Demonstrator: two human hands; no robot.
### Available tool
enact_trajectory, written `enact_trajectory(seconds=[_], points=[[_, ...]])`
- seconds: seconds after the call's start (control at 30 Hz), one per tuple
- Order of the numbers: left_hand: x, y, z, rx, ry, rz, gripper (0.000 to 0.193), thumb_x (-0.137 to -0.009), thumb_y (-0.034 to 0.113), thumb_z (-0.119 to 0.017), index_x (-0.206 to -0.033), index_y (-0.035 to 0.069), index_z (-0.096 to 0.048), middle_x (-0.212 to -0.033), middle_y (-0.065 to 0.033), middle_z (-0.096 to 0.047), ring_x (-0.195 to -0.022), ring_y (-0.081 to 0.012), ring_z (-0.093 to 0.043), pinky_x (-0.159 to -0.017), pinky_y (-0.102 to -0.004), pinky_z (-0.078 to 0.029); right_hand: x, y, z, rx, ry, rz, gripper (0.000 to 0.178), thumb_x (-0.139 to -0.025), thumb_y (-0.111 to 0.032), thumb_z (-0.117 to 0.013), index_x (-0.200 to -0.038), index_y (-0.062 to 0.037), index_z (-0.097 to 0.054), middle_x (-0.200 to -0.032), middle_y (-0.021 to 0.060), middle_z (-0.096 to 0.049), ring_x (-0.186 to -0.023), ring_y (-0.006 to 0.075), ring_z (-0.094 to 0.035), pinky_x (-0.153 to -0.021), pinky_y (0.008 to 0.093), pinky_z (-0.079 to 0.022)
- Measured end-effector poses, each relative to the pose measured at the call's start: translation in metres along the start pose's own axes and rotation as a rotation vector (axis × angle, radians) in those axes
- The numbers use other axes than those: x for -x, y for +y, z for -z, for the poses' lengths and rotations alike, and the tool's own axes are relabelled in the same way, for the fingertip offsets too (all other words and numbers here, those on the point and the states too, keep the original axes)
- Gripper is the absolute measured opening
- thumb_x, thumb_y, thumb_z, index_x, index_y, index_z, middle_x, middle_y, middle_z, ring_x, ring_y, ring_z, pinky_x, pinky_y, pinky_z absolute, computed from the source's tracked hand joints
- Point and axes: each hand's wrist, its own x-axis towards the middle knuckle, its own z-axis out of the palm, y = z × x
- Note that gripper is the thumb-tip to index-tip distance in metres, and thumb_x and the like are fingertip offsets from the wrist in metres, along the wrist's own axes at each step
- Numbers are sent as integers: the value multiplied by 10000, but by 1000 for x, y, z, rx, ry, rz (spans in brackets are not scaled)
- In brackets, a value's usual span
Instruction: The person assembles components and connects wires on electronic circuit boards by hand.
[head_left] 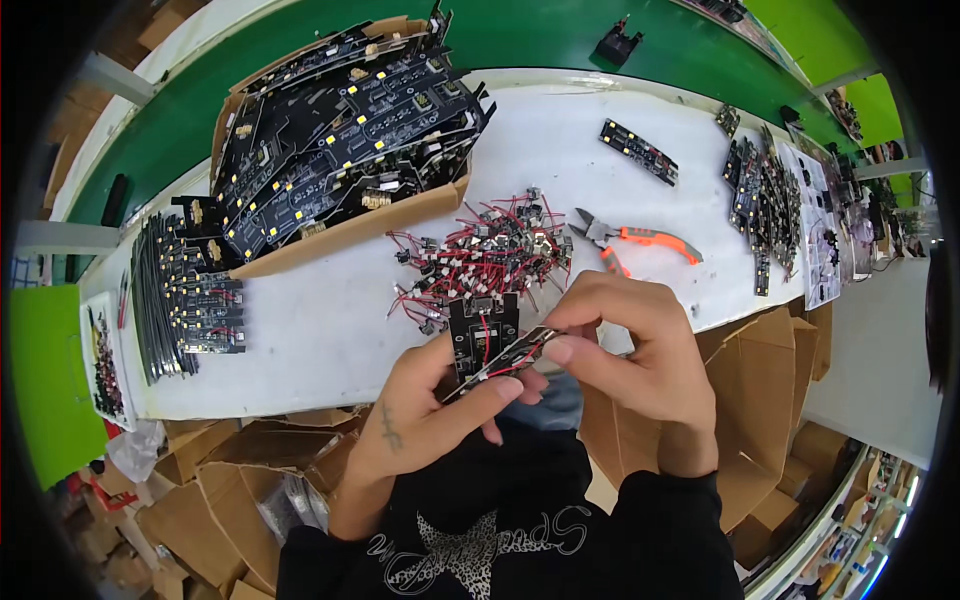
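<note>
My left hand (428, 408) grips two black circuit boards just past the table's near edge. One circuit board (470, 340) points away from me, with a red wire along its face. The other, a narrow circuit board (515, 358), lies slantwise across it, also with a red wire. At this slanted board's upper right end, the thumb and fingers of my right hand (645, 355) are pinched together. Whether they hold the board or the wire is hard to make out. Right beyond both hands lies a heap of small connectors with red wires (490, 250).
Orange-handled cutting pliers (640, 238) lie right of the heap. A cardboard box (350, 228) overflows with black circuit boards. Finished-looking strips (765, 205) pile up at right, and one loose strip (638, 152) lies apart. Boards with black cables (190, 300) sit left. Open cartons (750, 400) stand below the table.
</note>
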Motion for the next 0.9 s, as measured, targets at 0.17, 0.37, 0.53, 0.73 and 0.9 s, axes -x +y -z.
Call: enact_trajectory(seconds=[0.17,0.37,0.53,0.73,0.9], points=[[10,-8,8,10,151,-25,358,-879,-8,-632,-1221,-23,-526,-1028,-97,-649,-858,-143,-657,-615,-229,-545,4,-1,3,41,-92,-80,82,-780,-31,-690,-813,6,-624,-681,57,-606,-572,139,-556,-522,267,-430],[19,-3,12,-32,228,-88,328,-814,-85,-660,-1126,-26,-578,-1003,-85,-647,-775,-112,-639,-666,-233,-521,6,-1,0,-6,-207,-135,88,-739,1,-688,-781,13,-611,-697,57,-590,-592,143,-557,-528,270,-427],[21,5,13,-54,168,-70,349,-808,-78,-659,-1139,-20,-565,-970,-55,-634,-739,-90,-608,-638,-223,-502,7,6,-4,-80,-260,-73,111,-691,29,-676,-785,22,-618,-743,69,-592,-626,150,-557,-541,267,-416],[22,4,17,-64,47,-67,381,-812,-41,-686,-1165,-9,-545,-935,-32,-635,-718,-64,-592,-606,-205,-478,10,7,-11,-194,-232,-99,84,-707,40,-657,-714,7,-580,-631,34,-506,-546,121,-495,-492,276,-366],[19,-4,24,30,2,-71,374,-810,-36,-678,-1156,-28,-534,-923,-51,-628,-686,-82,-597,-586,-217,-485,18,21,-19,-313,-219,-142,96,-704,41,-663,-698,-1,-577,-620,15,-499,-535,95,-441,-483,268,-319]])
